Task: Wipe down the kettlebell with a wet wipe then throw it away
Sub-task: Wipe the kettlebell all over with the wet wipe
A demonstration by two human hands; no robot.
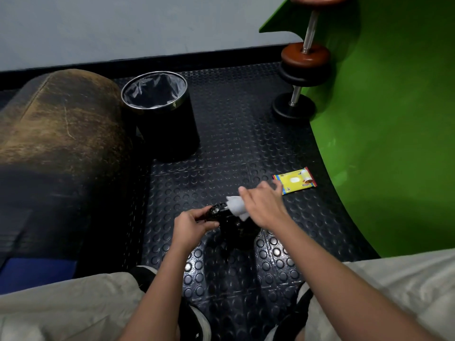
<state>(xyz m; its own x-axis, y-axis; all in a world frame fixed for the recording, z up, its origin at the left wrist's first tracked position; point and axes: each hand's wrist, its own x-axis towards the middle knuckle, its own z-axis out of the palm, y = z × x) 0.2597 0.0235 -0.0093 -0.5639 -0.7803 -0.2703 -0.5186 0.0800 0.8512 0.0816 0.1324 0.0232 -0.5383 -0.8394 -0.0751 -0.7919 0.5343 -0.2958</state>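
While gripping the black kettlebell [229, 222] handle with left hand [190, 223], pressing white wet wipe [235, 206] onto handle with right hand [262, 205], fingers curled round wipe. Kettlebell on studded black floor [234, 148], centre near. Lined bin [160, 112] far left; yellow wipe pack [295, 180] right; dumbbells [299, 77] far right by green wall [394, 119].

The yellow wipes pack [294, 181] shows a "10"; its other print is unreadable.
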